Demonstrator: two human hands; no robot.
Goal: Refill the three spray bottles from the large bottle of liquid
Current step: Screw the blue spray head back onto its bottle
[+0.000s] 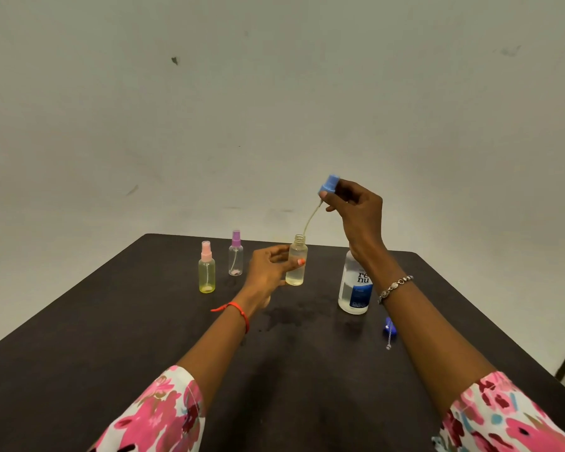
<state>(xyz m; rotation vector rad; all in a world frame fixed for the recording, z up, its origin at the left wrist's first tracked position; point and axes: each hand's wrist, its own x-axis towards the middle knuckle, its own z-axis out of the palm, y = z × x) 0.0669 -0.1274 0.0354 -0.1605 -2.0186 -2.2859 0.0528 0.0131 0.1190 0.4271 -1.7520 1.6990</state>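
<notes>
Right hand (356, 210) pinches the blue spray head (329, 184) up high — its dip tube (311, 220) trails down, tip at the open neck of the clear bottle (297, 265). Left hand (268, 272) wraps that bottle loosely, upright on the dark table (111, 321). Large bottle (354, 288) stands just right; pink-capped bottle (207, 269) and purple-capped bottle (236, 254) stand left, capped. Risks: the tube catching the rim could tip the bottle — a loose grip won't stop a spill.

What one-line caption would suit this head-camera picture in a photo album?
Right hand lifts the blue spray cap from the open bottle steadied by the left hand.
</notes>
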